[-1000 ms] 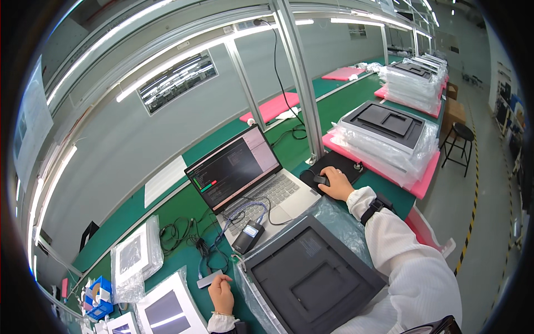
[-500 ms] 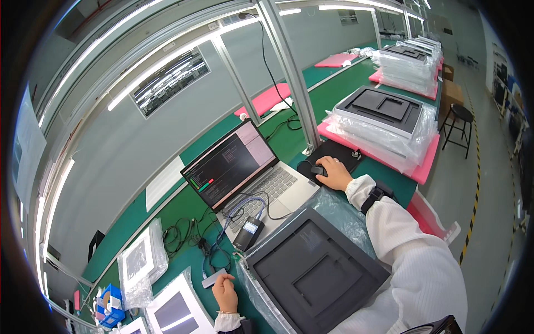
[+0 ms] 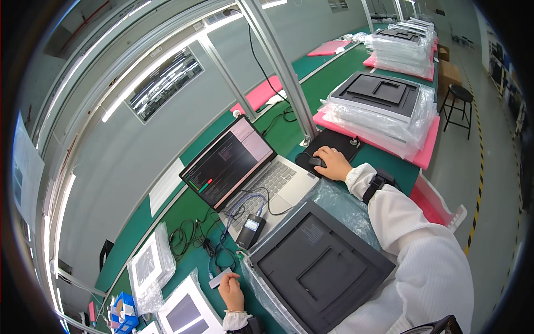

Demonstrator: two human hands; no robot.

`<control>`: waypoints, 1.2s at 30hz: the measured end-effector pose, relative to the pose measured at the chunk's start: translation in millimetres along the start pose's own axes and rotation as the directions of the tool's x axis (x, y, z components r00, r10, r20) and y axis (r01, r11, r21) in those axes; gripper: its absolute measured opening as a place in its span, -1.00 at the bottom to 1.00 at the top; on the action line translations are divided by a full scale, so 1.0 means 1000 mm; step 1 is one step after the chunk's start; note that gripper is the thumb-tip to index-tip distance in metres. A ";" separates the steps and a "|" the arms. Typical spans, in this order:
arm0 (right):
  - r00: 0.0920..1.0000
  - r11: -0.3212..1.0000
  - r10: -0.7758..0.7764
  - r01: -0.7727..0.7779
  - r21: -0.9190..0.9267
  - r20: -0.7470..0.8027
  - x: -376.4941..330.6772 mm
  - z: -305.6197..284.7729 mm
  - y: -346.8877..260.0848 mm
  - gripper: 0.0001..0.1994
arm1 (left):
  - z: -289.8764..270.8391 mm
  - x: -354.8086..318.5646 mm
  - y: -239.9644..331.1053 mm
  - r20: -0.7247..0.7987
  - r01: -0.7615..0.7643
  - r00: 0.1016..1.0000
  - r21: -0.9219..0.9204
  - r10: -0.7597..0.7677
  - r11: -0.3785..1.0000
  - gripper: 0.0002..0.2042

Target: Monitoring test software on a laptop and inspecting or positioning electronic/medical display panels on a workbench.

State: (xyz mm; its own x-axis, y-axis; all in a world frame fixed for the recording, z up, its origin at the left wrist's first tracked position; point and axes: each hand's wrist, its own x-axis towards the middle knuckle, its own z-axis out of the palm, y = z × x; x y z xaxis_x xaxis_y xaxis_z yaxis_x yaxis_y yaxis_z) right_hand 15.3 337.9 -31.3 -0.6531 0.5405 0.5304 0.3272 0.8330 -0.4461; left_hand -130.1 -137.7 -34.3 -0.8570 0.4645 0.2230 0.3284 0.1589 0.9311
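Observation:
My right hand [image 3: 332, 165] is closed over a black computer mouse [image 3: 317, 162] on a dark mouse pad [image 3: 340, 146]. My left hand [image 3: 231, 292] has curled fingers against a small grey bar-shaped hub [image 3: 220, 278] with a cable; what the fingers hold, if anything, is hidden. Between my arms lies a dark grey panel [image 3: 325, 267] with recessed frames, on clear plastic wrap [image 3: 342, 203]. Beyond it an open laptop [image 3: 236, 167] shows a dark window with a green and a red patch. A black box with a small screen [image 3: 251, 231] rests on the laptop's near left corner, cables attached.
White framed panels [image 3: 191, 312] and a bagged one [image 3: 149, 264] lie at left, near a blue bin [image 3: 123, 313]. Black cables [image 3: 192, 236] coil beside the laptop. A metal post [image 3: 278, 72] rises behind it. Wrapped panel stacks [image 3: 378, 106] stand right, with a stool [image 3: 458, 103] beyond.
The whole view has shifted slightly, with the near-left things appearing farther right. My right hand stays on the mouse and my left hand stays by the hub.

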 end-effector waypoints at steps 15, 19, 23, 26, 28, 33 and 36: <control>0.999 1.000 0.016 -0.017 0.007 0.030 -0.001 0.001 0.002 -0.57 | 0.003 0.000 0.005 0.008 -0.024 1.000 0.024 0.024 0.999 -0.81; 1.000 1.000 0.017 -0.017 0.003 0.017 0.000 -0.001 -0.001 -0.56 | 0.000 -0.001 0.003 -0.011 -0.019 1.000 -0.012 0.019 1.000 -0.81; 0.999 0.999 0.031 -0.032 0.022 0.042 0.000 -0.002 -0.002 -0.54 | 0.002 -0.001 0.004 0.007 -0.017 1.000 0.016 0.017 1.000 -0.80; 0.998 0.999 0.041 -0.042 0.020 0.053 -0.001 -0.001 -0.002 -0.52 | 0.002 -0.002 0.005 0.022 -0.021 1.000 0.073 0.020 0.997 -0.80; 1.000 1.000 0.018 -0.018 0.014 0.019 0.001 -0.001 -0.001 -0.53 | 0.001 -0.002 0.005 0.015 -0.029 0.999 0.013 0.028 0.999 -0.81; 1.000 1.000 0.011 -0.011 0.014 0.018 -0.001 -0.003 -0.004 -0.57 | -0.003 -0.001 -0.001 0.002 -0.011 1.000 0.018 0.011 1.000 -0.81; 0.999 1.000 0.013 -0.013 0.007 0.037 -0.001 -0.001 0.001 -0.56 | 0.002 0.001 0.000 0.018 -0.020 1.000 0.039 0.019 0.999 -0.81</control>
State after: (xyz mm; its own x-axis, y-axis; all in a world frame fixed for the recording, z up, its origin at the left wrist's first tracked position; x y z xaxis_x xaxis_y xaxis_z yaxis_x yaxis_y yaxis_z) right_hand 16.6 338.1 -31.6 -0.6738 0.5464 0.4974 0.3308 0.8250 -0.4581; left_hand -130.2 -135.3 -34.6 -0.8433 0.4830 0.2359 0.3609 0.1837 0.9143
